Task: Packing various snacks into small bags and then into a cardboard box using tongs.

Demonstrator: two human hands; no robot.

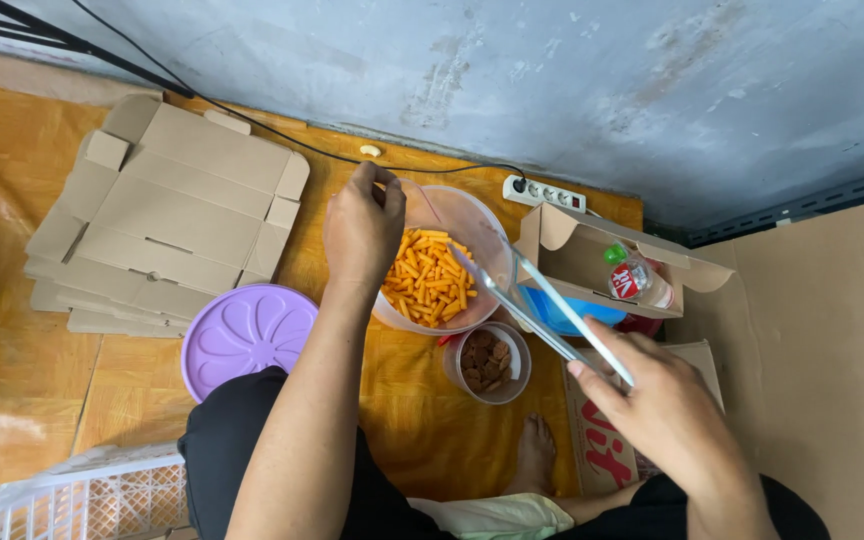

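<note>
Left hand [364,228] pinches the rim of the snack tub [487,240]; right hand [664,405] grips a clear bag [542,300]. Beside the tub: one purple lid [247,335], one small jar [488,362], one open carton [577,245] holding a bottle [638,277].

I'm sitting on a floor covered with an orange sheet [12,330]. Left of my left hand lie flattened cardboard boxes [167,210] and a purple lid [247,335]. Under it stands a clear tub of orange snack sticks [432,275]. Between my hands sits a small jar of brown biscuits [487,362]. Beyond my right hand lie an open carton [577,250] and a white power strip [544,192].
</note>
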